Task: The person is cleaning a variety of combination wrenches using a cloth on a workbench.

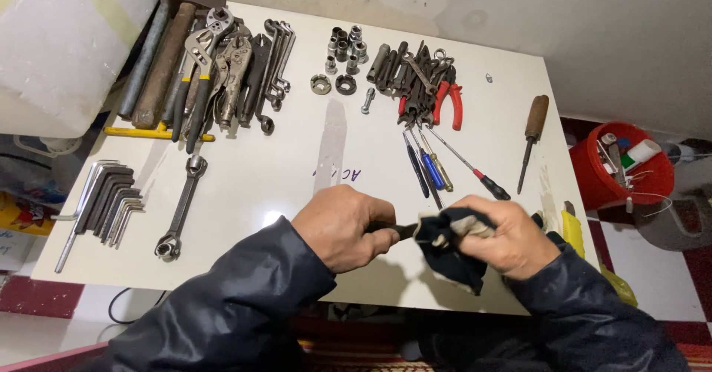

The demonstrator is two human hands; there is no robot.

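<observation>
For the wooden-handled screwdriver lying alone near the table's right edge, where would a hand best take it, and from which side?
Grip the wooden-handled screwdriver by its thick brown handle, the far end, coming from above or from the table's right edge. The handle is the widest part; the thin shank points toward the person, and bare tabletop surrounds it on both sides.

The one camera is sitting on my head and looking steeply down and forward over my sleeves, catching my hands close at the bottom middle, the whole white tabletop [297, 157] beyond them, and the floor at both sides.
</observation>
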